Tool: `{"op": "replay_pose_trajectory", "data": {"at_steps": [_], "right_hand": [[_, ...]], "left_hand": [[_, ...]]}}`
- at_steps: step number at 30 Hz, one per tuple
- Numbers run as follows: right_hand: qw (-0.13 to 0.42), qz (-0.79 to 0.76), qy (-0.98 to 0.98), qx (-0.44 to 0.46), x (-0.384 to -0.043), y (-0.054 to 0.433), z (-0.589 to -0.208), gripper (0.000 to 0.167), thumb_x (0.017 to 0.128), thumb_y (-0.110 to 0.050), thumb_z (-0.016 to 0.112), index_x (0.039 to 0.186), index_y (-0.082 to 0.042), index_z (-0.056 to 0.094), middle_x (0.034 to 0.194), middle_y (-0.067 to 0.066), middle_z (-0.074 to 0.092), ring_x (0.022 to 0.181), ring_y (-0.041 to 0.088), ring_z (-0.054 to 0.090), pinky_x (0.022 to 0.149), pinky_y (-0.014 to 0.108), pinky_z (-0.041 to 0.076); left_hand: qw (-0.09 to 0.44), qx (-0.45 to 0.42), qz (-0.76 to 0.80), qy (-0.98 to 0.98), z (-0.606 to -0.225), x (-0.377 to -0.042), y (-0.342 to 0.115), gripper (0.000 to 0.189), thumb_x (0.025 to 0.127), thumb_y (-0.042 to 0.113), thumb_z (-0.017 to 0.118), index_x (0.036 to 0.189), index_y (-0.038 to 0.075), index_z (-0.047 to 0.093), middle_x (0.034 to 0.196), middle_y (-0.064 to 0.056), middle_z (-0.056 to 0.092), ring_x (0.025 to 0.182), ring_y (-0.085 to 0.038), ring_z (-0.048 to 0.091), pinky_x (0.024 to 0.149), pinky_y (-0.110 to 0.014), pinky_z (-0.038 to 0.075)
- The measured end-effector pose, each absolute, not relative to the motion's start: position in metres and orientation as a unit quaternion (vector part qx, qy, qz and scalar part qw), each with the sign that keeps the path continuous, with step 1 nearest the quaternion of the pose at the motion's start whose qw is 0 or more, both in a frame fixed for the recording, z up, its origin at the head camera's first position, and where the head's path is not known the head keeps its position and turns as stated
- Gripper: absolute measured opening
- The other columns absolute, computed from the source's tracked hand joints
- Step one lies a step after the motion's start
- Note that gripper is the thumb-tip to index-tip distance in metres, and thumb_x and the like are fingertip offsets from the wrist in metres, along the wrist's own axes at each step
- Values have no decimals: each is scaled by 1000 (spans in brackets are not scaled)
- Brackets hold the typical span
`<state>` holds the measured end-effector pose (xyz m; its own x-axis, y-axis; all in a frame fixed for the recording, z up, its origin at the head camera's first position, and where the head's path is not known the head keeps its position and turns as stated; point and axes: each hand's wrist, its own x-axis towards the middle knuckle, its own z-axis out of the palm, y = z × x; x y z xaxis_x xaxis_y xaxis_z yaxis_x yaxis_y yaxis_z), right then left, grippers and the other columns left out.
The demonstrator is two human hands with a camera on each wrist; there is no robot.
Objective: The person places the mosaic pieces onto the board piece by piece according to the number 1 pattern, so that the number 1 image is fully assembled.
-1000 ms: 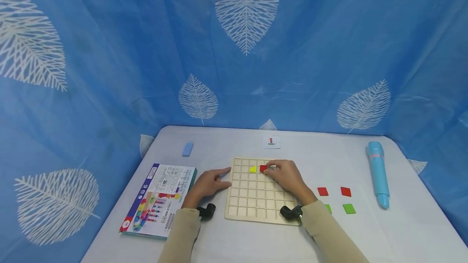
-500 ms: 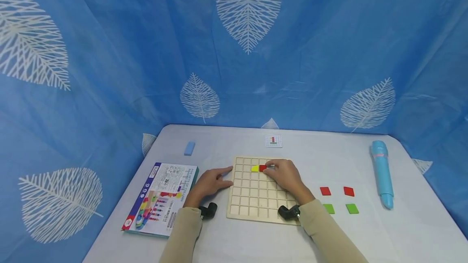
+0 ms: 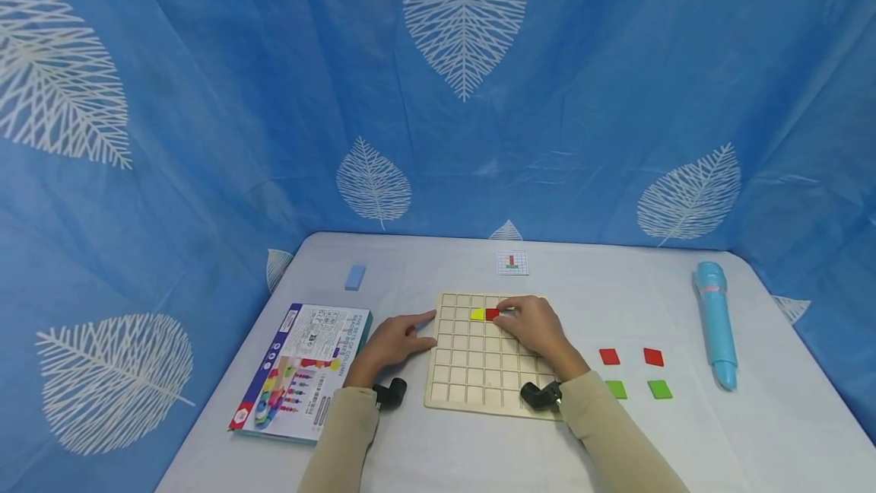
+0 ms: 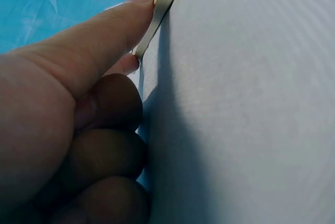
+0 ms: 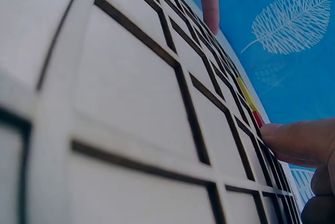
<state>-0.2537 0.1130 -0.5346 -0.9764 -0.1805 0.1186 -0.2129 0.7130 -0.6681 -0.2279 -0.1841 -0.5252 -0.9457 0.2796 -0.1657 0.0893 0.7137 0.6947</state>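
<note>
A wooden grid board (image 3: 472, 377) lies flat on the table. My left hand (image 3: 391, 341) is at its left edge, thumb and index finger stretched out against the rim. In the left wrist view the left hand's other fingers (image 4: 112, 150) bend loosely beside the board. A yellow tile (image 3: 477, 314) with one slanted side sits in a cell of an upper row. Right beside it is a red square tile (image 3: 491, 314), whose right end my right hand (image 3: 537, 326) holds between thumb and index finger. The right wrist view shows the thumb (image 5: 282, 132) touching that tile.
Right of the board lie two red tiles (image 3: 653, 357) and two green tiles (image 3: 660, 389). A cyan microphone-shaped toy (image 3: 715, 326) is farther right. Behind the board is a small pattern card (image 3: 512, 263). To the left are a blue block (image 3: 354, 278) and a printed box (image 3: 301, 371).
The head view has shifted slightly. Both hands stay at the same places on the board, and the right hand remains at the red tile.
</note>
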Motion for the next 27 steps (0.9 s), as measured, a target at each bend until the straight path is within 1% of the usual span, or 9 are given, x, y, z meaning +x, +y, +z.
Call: {"op": "replay_pose_trajectory", "data": {"at_steps": [7,16,19,21,23,25,27], "right_hand": [[24,359,-927,107,-252,114,-536,28,87,-28,81,110,-11,80,55,-3,43,52,13,35,50,30,29],[17,352,-931,99,-252,113,-539,30,87,-28,81,113,-12,79,57,-2,46,57,15,39,55,32,33],[17,354,-930,95,-251,114,-540,33,88,-27,81,116,-11,78,62,-1,53,63,16,46,60,35,40],[27,358,-929,94,-251,114,-540,34,89,-27,80,119,-10,77,64,-1,58,68,17,52,69,39,48],[36,367,-925,91,-251,116,-540,35,91,-28,78,121,-10,76,63,-1,60,71,16,55,79,43,51],[43,383,-918,89,-250,118,-538,36,93,-27,76,124,-9,75,59,-2,58,66,16,53,77,44,51],[44,402,-910,92,-248,120,-534,36,94,-26,74,126,-9,73,53,-2,50,55,16,46,65,41,48]], "left_hand": [[130,102,368,915,-527,-227,-183,62,92,39,77,148,26,57,66,1,46,58,-14,40,55,-28,33],[125,103,365,917,-527,-225,-182,62,91,39,77,148,24,57,66,1,46,59,-15,40,55,-29,33],[126,102,361,918,-528,-225,-182,62,91,39,78,148,24,57,66,1,47,59,-15,40,55,-29,33],[128,101,360,918,-528,-225,-182,62,91,39,78,148,25,57,66,1,47,59,-15,40,55,-29,33],[129,100,362,918,-528,-225,-182,63,91,40,78,148,26,56,66,1,47,58,-15,40,55,-29,33],[127,101,364,917,-529,-225,-182,63,91,40,78,148,26,56,66,1,47,58,-15,40,55,-28,33],[127,100,365,917,-529,-225,-182,63,91,40,78,148,27,56,66,1,47,58,-14,40,55,-28,33]]}}
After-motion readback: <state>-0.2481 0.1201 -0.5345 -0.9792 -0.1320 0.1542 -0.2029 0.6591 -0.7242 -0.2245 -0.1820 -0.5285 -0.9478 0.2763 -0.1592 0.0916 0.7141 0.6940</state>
